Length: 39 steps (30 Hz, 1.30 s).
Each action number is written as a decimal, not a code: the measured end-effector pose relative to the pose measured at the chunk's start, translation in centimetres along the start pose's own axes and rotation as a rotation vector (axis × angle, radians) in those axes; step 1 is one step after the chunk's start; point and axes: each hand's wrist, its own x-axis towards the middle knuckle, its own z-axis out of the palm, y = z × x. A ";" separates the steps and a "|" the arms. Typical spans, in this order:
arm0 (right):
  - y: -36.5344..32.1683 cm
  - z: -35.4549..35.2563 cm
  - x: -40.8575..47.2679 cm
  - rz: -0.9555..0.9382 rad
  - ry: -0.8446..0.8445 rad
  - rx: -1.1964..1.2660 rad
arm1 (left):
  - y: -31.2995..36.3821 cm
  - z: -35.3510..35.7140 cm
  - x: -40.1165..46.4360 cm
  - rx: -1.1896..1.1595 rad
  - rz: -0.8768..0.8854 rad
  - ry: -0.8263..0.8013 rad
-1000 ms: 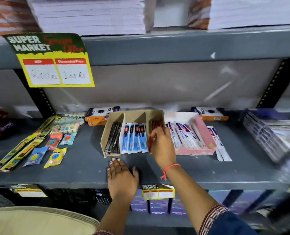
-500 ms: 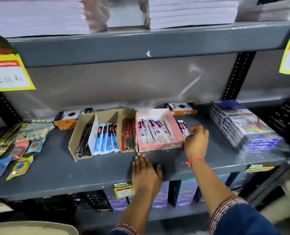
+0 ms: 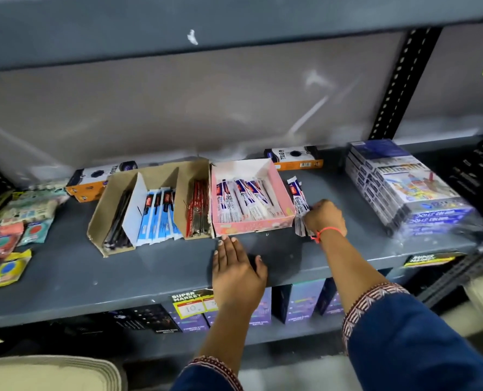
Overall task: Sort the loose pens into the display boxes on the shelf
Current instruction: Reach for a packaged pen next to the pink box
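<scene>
Hidden: my right hand (image 3: 325, 217) covered the lower ends of the loose pens (image 3: 299, 199); I couldn't count them.
Grip: right fingers closed on those packets, just right of the pink box (image 3: 286, 190); left hand (image 3: 236, 270) flat and spread on the shelf (image 3: 93, 266).
Boxes: pink box held matching packets; cardboard box (image 3: 99, 218) held black, blue and red pens.

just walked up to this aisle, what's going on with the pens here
A person is tidying pens on a grey shelf. The right hand closes on loose white-and-blue packaged pens lying on the shelf right of the pink display box, which holds matching packets. The left hand rests flat on the shelf in front. The cardboard box beside it holds black, blue-packaged and red pens in separate compartments.
</scene>
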 end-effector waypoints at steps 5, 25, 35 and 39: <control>0.3 -1.0 0.7 0.049 -0.068 0.274 | 0.0 0.0 0.1 0.002 -0.001 -0.004; 0.0 -2.2 -5.6 -0.035 -0.479 0.992 | -0.3 0.6 0.2 0.039 0.007 0.016; -1.2 -1.5 -5.0 -0.033 -0.504 0.994 | -0.3 0.2 0.2 0.016 0.007 -0.025; -3.5 -1.6 -3.7 -0.100 -0.387 0.984 | -0.2 -0.2 0.1 -0.011 0.000 -0.027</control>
